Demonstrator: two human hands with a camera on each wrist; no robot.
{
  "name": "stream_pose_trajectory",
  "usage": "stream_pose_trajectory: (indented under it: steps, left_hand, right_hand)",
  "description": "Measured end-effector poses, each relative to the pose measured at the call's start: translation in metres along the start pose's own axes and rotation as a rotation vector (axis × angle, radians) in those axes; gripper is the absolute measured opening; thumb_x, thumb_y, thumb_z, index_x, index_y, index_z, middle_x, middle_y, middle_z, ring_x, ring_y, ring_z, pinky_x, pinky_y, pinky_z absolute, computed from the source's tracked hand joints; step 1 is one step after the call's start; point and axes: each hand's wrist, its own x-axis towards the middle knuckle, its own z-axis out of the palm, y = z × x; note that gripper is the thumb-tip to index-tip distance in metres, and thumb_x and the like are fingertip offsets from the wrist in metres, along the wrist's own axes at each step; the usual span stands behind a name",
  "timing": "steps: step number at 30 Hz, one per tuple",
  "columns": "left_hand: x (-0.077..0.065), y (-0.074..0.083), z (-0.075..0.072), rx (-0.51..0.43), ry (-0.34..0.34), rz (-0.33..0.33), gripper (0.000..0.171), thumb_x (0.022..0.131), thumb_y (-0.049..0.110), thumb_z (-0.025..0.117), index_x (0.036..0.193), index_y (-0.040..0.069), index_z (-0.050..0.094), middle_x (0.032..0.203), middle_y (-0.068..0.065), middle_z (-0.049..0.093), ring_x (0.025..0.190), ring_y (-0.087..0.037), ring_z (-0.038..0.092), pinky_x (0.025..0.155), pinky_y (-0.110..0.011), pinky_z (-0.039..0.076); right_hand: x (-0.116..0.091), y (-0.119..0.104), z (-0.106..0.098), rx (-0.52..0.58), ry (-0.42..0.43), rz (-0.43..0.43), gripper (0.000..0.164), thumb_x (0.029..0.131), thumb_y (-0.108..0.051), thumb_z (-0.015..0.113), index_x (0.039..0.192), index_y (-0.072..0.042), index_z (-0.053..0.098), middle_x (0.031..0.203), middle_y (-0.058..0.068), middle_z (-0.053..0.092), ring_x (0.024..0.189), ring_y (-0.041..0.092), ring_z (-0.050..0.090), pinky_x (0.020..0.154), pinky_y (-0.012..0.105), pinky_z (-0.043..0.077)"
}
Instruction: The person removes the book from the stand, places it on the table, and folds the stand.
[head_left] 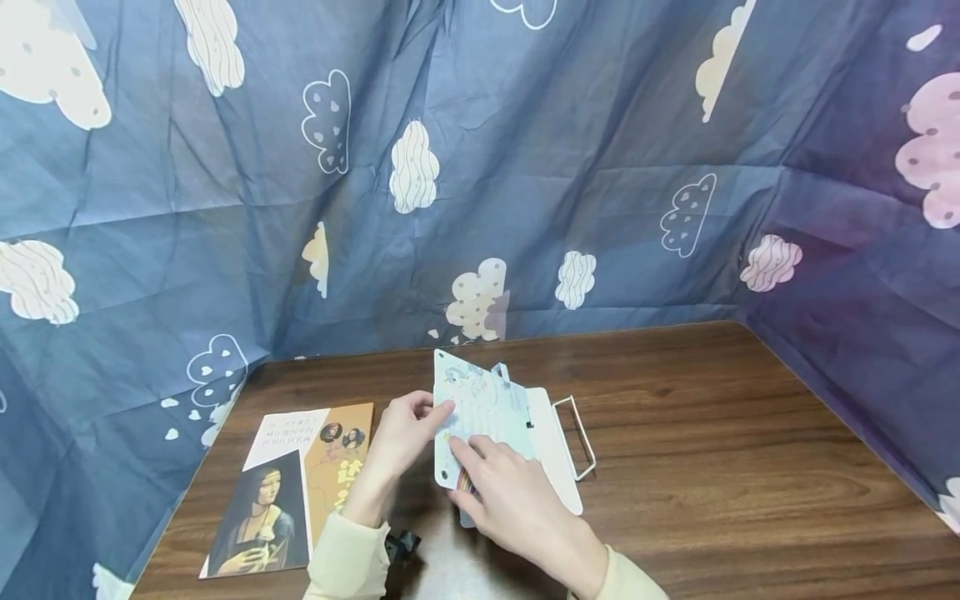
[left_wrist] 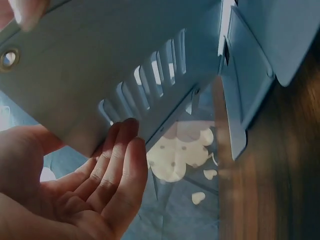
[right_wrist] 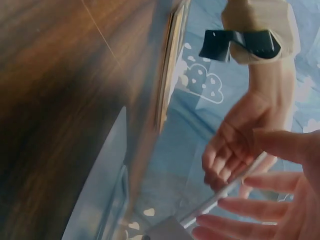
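Note:
A pale blue metal book stand stands partly folded, its printed panel raised at a slant above a white plate. My left hand pinches the panel's left edge, thumb on the printed face. The left wrist view shows that hand's fingers against the slotted back. My right hand holds the lower corner, fingers over the printed face near a rainbow. Its thumb tip shows on the back near an eyelet. In the right wrist view, the panel appears almost edge-on.
A book with a painted portrait lies left on the wooden table. A white wire-like bracket sticks out right of the stand. A black mount sits on my left wrist. Blue cloud-patterned cloth hangs behind the table.

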Motion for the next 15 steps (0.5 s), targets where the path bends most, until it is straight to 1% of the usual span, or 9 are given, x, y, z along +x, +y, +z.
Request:
stream_pose_trajectory:
  steps: [3, 5, 7, 9, 11, 13, 15]
  left_hand:
    - [-0.003, -0.008, -0.003, 0.026, -0.028, -0.032, 0.026, 0.078, 0.035, 0.064, 0.083, 0.01, 0.062, 0.063, 0.001, 0.058, 0.054, -0.013, 0.05, 0.047, -0.027, 0.039]
    - [-0.004, -0.014, -0.005, 0.057, -0.054, -0.052, 0.025, 0.077, 0.034, 0.065, 0.082, 0.01, 0.061, 0.061, 0.001, 0.056, 0.051, -0.013, 0.049, 0.044, -0.026, 0.037]
    - [-0.005, -0.02, -0.007, 0.101, -0.08, -0.059, 0.026, 0.076, 0.034, 0.067, 0.08, 0.01, 0.059, 0.059, 0.001, 0.054, 0.05, -0.014, 0.049, 0.043, -0.026, 0.036]
    - [-0.004, -0.025, -0.009, 0.145, -0.098, -0.068, 0.028, 0.074, 0.036, 0.068, 0.077, 0.01, 0.057, 0.058, 0.001, 0.052, 0.049, -0.014, 0.048, 0.043, -0.026, 0.035]
    - [-0.002, -0.028, -0.011, 0.193, -0.114, -0.074, 0.03, 0.073, 0.038, 0.069, 0.076, 0.01, 0.056, 0.058, 0.001, 0.052, 0.048, -0.013, 0.048, 0.042, -0.026, 0.034]
    - [-0.001, -0.031, -0.013, 0.217, -0.126, -0.079, 0.032, 0.072, 0.039, 0.069, 0.075, 0.01, 0.056, 0.057, 0.001, 0.052, 0.047, -0.012, 0.045, 0.042, -0.026, 0.033]
    - [-0.001, -0.033, -0.015, 0.238, -0.135, -0.097, 0.032, 0.072, 0.039, 0.069, 0.074, 0.01, 0.055, 0.056, 0.0, 0.051, 0.046, -0.012, 0.044, 0.041, -0.025, 0.031]
  right_hand:
    - [0.0, 0.003, -0.001, 0.026, -0.076, -0.04, 0.045, 0.08, -0.039, 0.059, 0.119, -0.019, 0.05, 0.099, -0.005, 0.053, 0.077, 0.014, 0.055, 0.045, 0.034, 0.041]
    - [0.0, 0.008, -0.003, 0.061, -0.13, -0.069, 0.042, 0.081, -0.039, 0.058, 0.117, -0.02, 0.05, 0.097, -0.007, 0.054, 0.075, 0.011, 0.054, 0.048, 0.032, 0.042]
    - [0.0, 0.014, -0.008, 0.095, -0.177, -0.079, 0.04, 0.082, -0.038, 0.057, 0.118, -0.02, 0.05, 0.097, -0.008, 0.055, 0.078, 0.01, 0.054, 0.053, 0.033, 0.045]
    - [0.001, 0.023, -0.013, 0.12, -0.208, -0.069, 0.044, 0.083, -0.038, 0.056, 0.122, -0.02, 0.049, 0.102, -0.007, 0.056, 0.084, 0.009, 0.055, 0.061, 0.034, 0.047]
    - [0.002, 0.034, -0.019, 0.125, -0.218, -0.043, 0.049, 0.083, -0.039, 0.056, 0.126, -0.019, 0.047, 0.109, -0.004, 0.056, 0.093, 0.012, 0.055, 0.071, 0.036, 0.047]
    - [0.004, 0.046, -0.024, 0.137, -0.216, -0.009, 0.05, 0.083, -0.039, 0.057, 0.127, -0.018, 0.047, 0.114, -0.002, 0.055, 0.102, 0.016, 0.052, 0.08, 0.037, 0.044]
    - [0.005, 0.059, -0.028, 0.161, -0.224, 0.032, 0.051, 0.082, -0.038, 0.058, 0.127, -0.017, 0.046, 0.118, 0.0, 0.053, 0.108, 0.018, 0.048, 0.086, 0.038, 0.04]
